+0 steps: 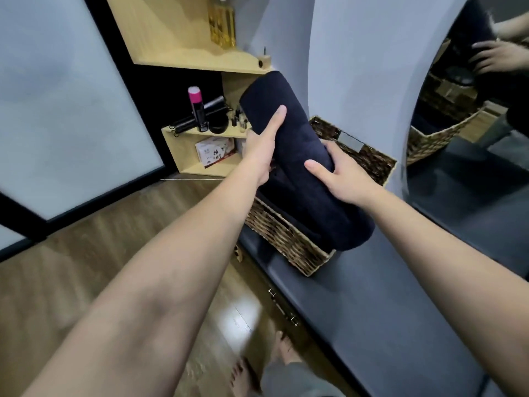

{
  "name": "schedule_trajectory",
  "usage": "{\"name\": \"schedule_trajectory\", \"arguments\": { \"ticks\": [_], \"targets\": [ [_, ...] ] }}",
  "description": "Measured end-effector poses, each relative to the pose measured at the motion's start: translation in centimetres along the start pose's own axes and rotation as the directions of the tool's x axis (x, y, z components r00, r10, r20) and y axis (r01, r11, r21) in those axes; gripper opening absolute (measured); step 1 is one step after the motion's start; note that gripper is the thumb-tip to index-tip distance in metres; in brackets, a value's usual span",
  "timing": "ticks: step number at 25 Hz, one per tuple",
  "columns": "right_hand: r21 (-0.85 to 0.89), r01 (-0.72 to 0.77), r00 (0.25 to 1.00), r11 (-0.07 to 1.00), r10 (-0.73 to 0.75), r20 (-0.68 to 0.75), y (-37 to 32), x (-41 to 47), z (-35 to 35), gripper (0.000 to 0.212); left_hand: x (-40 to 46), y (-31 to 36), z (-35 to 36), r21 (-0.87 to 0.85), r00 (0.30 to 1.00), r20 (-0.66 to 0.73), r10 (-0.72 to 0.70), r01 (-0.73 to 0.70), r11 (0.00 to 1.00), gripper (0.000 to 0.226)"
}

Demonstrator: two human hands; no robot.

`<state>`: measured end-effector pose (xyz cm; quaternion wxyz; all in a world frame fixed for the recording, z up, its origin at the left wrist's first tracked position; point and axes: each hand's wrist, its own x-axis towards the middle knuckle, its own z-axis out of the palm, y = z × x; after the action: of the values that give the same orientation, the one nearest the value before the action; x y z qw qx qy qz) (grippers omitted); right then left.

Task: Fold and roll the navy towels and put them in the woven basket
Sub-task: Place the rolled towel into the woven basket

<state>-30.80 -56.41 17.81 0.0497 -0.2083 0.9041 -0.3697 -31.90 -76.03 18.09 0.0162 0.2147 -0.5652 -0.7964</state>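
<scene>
One rolled navy towel [294,156] was up in both hands, held slantwise over the one woven basket [286,239], its far end raised toward the shelves and its near end jutting past the basket's near corner. Inside the basket more navy cloth [279,179] lay under the roll — how many towels it made could not be told. The basket sat on a grey counter [372,310], close to the wall. The left hand [264,144] gripped the roll from its left side, forefinger stretched flat along the top and the other fingers wrapped out of sight beneath. The right hand [340,173] clasped the roll from the right, thumb lying across the top, fingers curled round the far side. Both forearms reached forward, bare, well apart at the elbows and closing in at the towel. Two wooden shelves [200,55] stood behind: the upper carried one bottle of yellow liquid [221,22], the lower one pink-capped can [197,110], one black round jar [219,124] and several small vials too small to count. One box [214,150] sat below them. At the right a mirror [469,116] showed one basket and one hand — a reflection.
</scene>
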Motion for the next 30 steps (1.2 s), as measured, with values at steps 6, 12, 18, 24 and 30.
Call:
{"name": "schedule_trajectory", "arguments": {
  "ticks": [6, 12, 18, 24, 30],
  "targets": [
    [-0.001, 0.011, 0.999, 1.0, -0.011, 0.05, 3.4, 3.7, 0.0, 0.059, 5.5, 0.5, 1.1, -0.042, 0.996, -0.074, 0.046, -0.049, 0.998, 0.114],
    [0.104, -0.03, 0.984, 0.994, 0.011, 0.18, 7.5, 6.5, 3.3, 0.057, 9.5, -1.1, -1.0, 0.463, 0.949, -0.102, 0.299, -0.221, 0.859, 0.09],
    [0.128, -0.154, 0.942, 0.98, 0.106, 0.317, 11.9, 5.6, 7.7, 0.06, 10.5, -2.6, -3.7, 0.925, 0.984, -0.057, 0.169, -0.012, 0.379, 0.079],
    [0.143, -0.304, 0.88, 0.942, 0.22, 0.422, 13.2, 6.3, 9.8, 0.056, 11.2, -3.0, -4.0, 0.992, 0.987, 0.03, 0.161, -0.009, -0.128, 0.073],
    [0.121, -0.366, 0.841, 0.923, 0.273, 0.467, 13.8, 6.1, 10.6, 0.059, 10.6, -3.6, -2.2, 0.912, 0.995, 0.077, 0.068, -0.043, -0.407, 0.065]
  ]
}}
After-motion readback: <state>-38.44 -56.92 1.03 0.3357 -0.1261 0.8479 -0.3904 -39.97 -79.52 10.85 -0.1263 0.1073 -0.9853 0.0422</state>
